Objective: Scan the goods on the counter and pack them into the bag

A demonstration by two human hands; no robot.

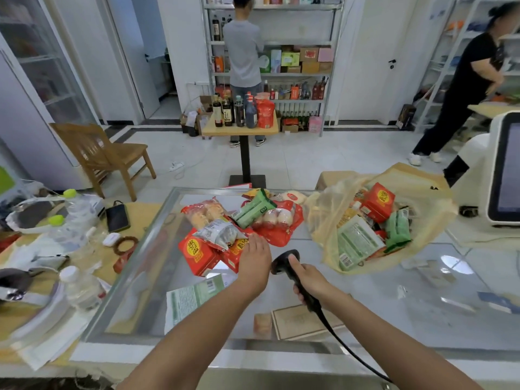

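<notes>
A heap of packaged goods lies on the glass counter [365, 299]: two red boxes [197, 253], a silver-grey snack pouch [219, 233], a green packet [253, 211], and red bags of round items [277, 220]. My left hand [253, 258] rests flat on a red box at the heap's near edge. My right hand [308, 280] grips a black corded barcode scanner [284, 261], its head pointing toward the heap. To the right, a yellowish plastic bag [422, 249] lies open, holding a red box, green packets and a pale green pack.
A green-white pack [197, 295] lies on the counter near my left forearm. Left is a cluttered desk with water bottles [81, 291], a black phone [118, 218] and papers. A white checkout screen [503, 170] stands at right. Two people work at shelves behind.
</notes>
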